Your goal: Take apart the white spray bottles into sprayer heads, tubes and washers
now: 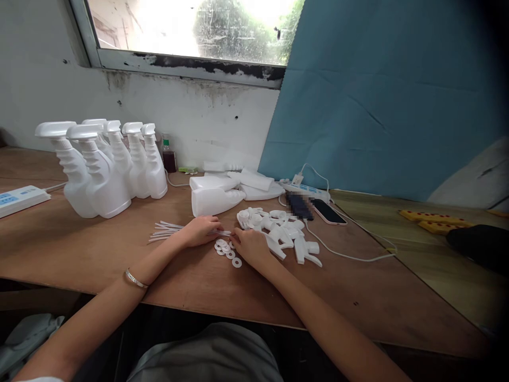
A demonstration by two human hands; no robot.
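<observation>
My left hand (202,230) rests on the wooden table (99,254), fingers curled around the ends of thin white plastic tubes (164,230) that fan out to its left. My right hand (251,246) lies palm down beside it, fingertips pinched at the same tube ends near small white rings (227,251). A heap of white spray trigger heads (283,231) lies just right of my right hand. Behind my hands, empty white bottles (214,199) lie on their sides. Several assembled white spray bottles (104,168) stand upright at the far left.
A white power strip (19,199) sits at the left edge. Another power strip (306,190), two phones (328,211) and a white cable (350,257) lie to the right. A small dark bottle (169,157) stands by the wall. Yellow parts (435,220) lie on the far right bench.
</observation>
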